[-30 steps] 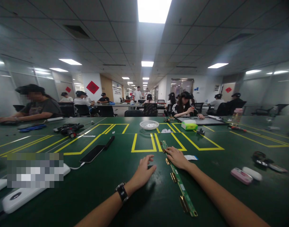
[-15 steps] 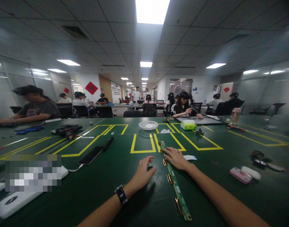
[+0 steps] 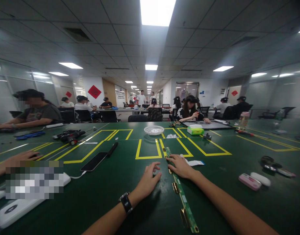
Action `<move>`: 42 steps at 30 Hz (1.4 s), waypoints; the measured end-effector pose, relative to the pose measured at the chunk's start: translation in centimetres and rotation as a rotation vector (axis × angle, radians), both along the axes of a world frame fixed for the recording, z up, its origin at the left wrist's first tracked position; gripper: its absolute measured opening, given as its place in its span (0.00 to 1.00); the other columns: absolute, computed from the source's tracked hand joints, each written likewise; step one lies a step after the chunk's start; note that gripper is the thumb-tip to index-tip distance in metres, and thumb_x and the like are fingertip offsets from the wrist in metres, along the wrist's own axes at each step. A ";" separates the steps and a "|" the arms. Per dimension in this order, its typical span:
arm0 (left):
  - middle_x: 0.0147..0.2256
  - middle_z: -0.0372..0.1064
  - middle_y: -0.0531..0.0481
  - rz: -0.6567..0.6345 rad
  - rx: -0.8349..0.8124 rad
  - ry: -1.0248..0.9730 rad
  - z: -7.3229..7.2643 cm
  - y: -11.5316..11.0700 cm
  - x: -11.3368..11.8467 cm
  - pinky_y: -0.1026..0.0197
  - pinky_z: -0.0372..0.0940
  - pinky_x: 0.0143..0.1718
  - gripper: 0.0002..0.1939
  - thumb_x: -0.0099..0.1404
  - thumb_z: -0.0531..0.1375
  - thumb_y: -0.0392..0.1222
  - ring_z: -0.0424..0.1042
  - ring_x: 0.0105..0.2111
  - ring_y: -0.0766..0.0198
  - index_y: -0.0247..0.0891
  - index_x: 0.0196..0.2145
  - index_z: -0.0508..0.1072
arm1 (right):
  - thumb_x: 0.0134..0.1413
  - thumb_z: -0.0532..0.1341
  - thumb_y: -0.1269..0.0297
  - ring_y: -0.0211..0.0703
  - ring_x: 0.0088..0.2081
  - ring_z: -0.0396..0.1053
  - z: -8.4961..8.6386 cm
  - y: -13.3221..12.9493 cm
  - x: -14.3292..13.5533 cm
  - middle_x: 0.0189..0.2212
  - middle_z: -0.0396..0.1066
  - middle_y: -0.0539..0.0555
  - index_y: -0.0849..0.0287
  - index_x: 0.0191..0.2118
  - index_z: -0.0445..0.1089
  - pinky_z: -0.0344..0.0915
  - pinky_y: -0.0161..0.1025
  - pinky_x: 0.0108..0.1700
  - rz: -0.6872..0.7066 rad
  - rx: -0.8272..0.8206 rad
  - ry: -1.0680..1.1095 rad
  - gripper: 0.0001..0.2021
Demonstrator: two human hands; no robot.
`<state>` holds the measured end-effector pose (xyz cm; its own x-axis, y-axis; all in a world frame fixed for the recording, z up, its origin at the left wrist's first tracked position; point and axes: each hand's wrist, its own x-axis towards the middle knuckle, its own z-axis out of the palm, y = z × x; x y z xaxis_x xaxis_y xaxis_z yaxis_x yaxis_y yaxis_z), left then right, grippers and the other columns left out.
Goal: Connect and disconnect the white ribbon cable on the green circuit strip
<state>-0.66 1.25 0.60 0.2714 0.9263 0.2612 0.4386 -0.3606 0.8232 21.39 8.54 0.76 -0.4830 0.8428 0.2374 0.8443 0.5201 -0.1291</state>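
A long, narrow green circuit board [image 3: 183,197] lies on the green table, running from the middle toward me, with several copper-coloured flex tabs along its left edge. My right hand [image 3: 181,166] is palm down on its far part, fingers bent over the board and hiding some of it. To the left of the board, my left hand [image 3: 150,178] hovers or rests near the tabletop with its fingers apart and nothing in them. A white strip with a blue end [image 3: 196,163] lies just beyond my right wrist.
A white basket [image 3: 154,130] and a green tissue pack [image 3: 195,130] stand farther back. On the left are a phone [image 3: 94,161], a white power strip [image 3: 29,204] and another person's hand [image 3: 25,160]. Pink and white cases [image 3: 249,181] lie right. Yellow tape marks the table [image 3: 221,195].
The circuit board has slid slightly toward me, and my right hand's fingers have shifted left over it. Another person's hand has reached in at the left. My left hand has hardly moved.
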 end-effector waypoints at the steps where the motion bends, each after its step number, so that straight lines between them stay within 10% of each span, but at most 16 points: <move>1: 0.46 0.65 0.45 0.002 0.003 -0.004 0.0 0.0 0.0 0.57 0.57 0.50 0.21 0.62 0.55 0.39 0.63 0.46 0.59 0.38 0.54 0.63 | 0.59 0.51 0.51 0.55 0.56 0.57 0.3 -0.5 -0.5 0.54 0.62 0.60 0.53 0.56 0.64 0.51 0.51 0.55 0.008 0.006 0.000 0.22; 42: 0.43 0.68 0.43 -0.039 -0.134 -0.187 -1.2 1.0 0.1 0.59 0.59 0.45 0.22 0.65 0.54 0.44 0.68 0.42 0.58 0.34 0.54 0.60 | 0.56 0.57 0.67 0.40 0.35 0.66 1.6 -3.8 -4.4 0.31 0.71 0.53 0.59 0.32 0.71 0.49 0.39 0.40 0.133 0.240 0.084 0.07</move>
